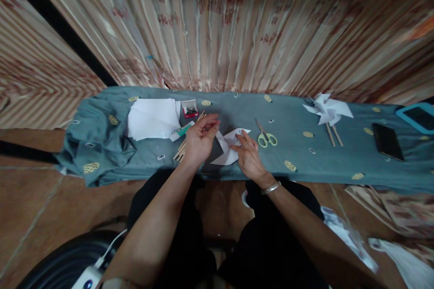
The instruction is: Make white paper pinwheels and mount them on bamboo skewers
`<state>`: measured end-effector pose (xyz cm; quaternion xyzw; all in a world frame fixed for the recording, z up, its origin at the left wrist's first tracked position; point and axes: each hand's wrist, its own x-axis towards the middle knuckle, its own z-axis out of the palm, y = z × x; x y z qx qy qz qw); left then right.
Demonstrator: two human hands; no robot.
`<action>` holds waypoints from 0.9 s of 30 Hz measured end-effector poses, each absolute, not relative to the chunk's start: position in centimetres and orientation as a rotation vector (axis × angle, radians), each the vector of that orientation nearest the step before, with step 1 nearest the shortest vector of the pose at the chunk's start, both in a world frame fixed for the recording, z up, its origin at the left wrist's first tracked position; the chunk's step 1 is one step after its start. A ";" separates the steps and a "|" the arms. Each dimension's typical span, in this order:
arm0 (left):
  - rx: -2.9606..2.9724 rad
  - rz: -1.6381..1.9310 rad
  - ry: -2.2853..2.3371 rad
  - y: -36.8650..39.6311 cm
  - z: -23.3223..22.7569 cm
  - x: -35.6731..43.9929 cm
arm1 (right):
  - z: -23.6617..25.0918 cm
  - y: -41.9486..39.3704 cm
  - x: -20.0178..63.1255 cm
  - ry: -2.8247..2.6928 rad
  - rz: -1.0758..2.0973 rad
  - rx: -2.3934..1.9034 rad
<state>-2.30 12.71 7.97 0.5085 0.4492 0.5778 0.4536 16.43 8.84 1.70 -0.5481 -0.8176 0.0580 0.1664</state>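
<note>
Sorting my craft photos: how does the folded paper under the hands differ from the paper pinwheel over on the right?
The folded paper lies flat and partly folded under the right hand; the paper pinwheel is fully formed, with pointed blades. The pinwheel lies untouched, with two wooden sticks beside it; the folded paper is being handled. Both are white.

Scissors (pixel 266 137) right of folded paper (pixel 228 149)

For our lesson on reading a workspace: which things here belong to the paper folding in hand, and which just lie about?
In hand: folded white paper under the right hand; left hand raised beside it over wooden sticks.

Lying about: scissors, paper stack, pin box, finished pinwheel, phone.
</note>
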 end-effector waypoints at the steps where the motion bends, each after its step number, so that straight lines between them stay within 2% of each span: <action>1: 1.255 1.428 1.106 12.7 7.9 -2.3 | 1.7 8.8 16.4 -2.326 0.168 -1.561; 17: 1.182 1.424 1.116 12.4 5.8 1.6 | 1.6 8.6 15.7 -2.285 0.091 -1.553; 27: 1.207 1.397 1.121 13.2 6.4 1.3 | 2.1 8.3 15.9 -2.298 0.127 -1.538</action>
